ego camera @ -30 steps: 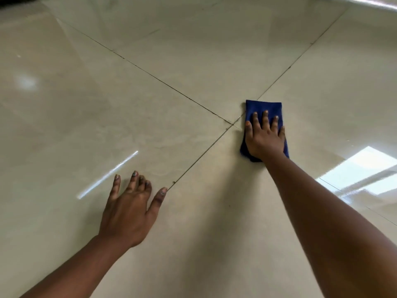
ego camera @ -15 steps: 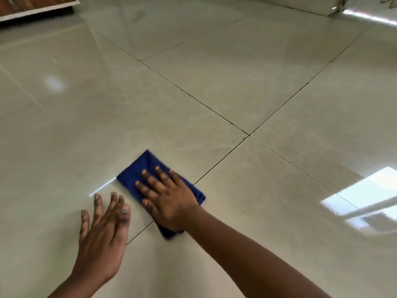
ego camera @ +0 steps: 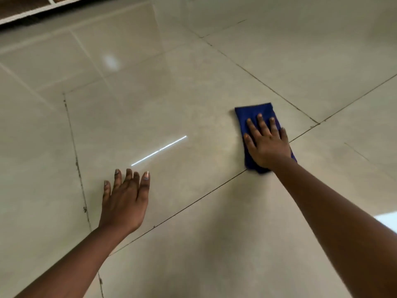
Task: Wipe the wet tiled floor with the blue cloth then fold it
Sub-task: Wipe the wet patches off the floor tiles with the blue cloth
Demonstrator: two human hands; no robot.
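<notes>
- On the glossy beige tiled floor (ego camera: 193, 104), just short of a crossing of grout lines (ego camera: 318, 123), lay the small dark-blue folded cloth (ego camera: 255, 115).
- Right hand (ego camera: 267, 145) pressed flat on the cloth, fingers straight and slightly spread; far edge of cloth showed beyond the fingertips.
- Left hand (ego camera: 124, 201) rested palm-down on bare tile, well apart from the cloth, fingers straight and close together, holding nothing; likely bracing.
- White-edged wooden shelf base (ego camera: 32, 9) stood at the far-left edge of the floor.
- Judged step: wiping in hand; folding not begun.
- Next move probably called for steady downward pressure through another sweep, then both hands at the cloth.
</notes>
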